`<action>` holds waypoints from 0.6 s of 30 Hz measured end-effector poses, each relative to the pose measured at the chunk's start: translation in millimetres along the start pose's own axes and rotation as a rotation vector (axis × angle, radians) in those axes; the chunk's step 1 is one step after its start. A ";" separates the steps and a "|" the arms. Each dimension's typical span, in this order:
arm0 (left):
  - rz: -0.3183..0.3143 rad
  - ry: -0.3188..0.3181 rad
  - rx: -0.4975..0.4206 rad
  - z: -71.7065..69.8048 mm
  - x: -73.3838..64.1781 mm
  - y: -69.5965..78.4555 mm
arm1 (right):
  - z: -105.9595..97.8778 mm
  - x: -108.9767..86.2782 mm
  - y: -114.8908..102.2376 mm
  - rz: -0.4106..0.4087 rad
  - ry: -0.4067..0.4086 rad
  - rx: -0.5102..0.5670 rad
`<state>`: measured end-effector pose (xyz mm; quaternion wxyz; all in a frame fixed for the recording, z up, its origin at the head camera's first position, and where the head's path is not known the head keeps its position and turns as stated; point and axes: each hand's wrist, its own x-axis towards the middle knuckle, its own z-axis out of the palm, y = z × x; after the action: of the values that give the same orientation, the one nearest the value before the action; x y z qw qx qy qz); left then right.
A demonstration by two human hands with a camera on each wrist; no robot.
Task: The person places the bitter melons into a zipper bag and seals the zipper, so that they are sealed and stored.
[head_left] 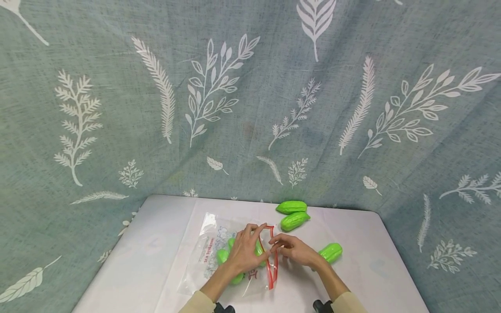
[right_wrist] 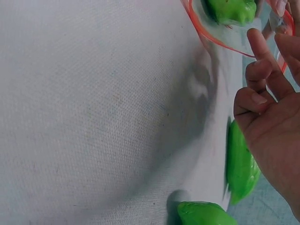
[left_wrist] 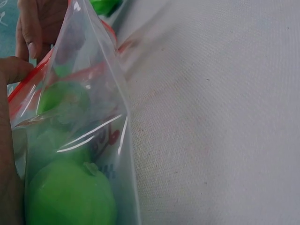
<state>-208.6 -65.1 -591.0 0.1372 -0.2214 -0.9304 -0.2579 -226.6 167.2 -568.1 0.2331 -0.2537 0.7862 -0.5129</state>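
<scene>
A clear zip bag (head_left: 195,278) with a red zip edge lies on the table, its mouth parted toward the right. Several green vegetables (head_left: 222,255) are inside it, seen through the plastic; a rounded green one (left_wrist: 70,194) shows large in the left wrist view. My left hand (head_left: 245,248) reaches over the bag and grips its mouth, the thumb against the red strip (left_wrist: 42,63). At the opposite side of the opening, my right hand (head_left: 294,249) pinches the red rim, with its lower fingers bent in the right wrist view.
Two green bitter melons (head_left: 295,221) lie together near the table's back edge. Another bitter melon (head_left: 331,252) sits beside the right wrist, partly covered by it. A patterned grey-green cloth (head_left: 250,108) hangs behind and around the white-covered table (head_left: 364,282).
</scene>
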 end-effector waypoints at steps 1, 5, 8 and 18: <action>-0.001 0.000 -0.001 -0.1 -0.2 -0.1 | 0.1 -0.1 -0.1 -0.001 0.002 -0.001; -0.010 -0.004 0.006 -0.2 -0.9 -0.6 | -0.4 -0.8 0.5 0.004 0.012 -0.012; -0.018 -0.004 0.021 0.9 -1.1 -1.2 | -1.7 -1.8 1.4 0.013 0.025 -0.027; -0.012 0.032 0.036 2.2 -0.3 -1.9 | -3.6 -7.1 0.3 0.024 0.050 -0.032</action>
<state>-209.5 -65.4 -593.8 0.1544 -0.2093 -0.9339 -0.2453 -223.6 174.3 -566.2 0.2154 -0.2353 0.8028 -0.5038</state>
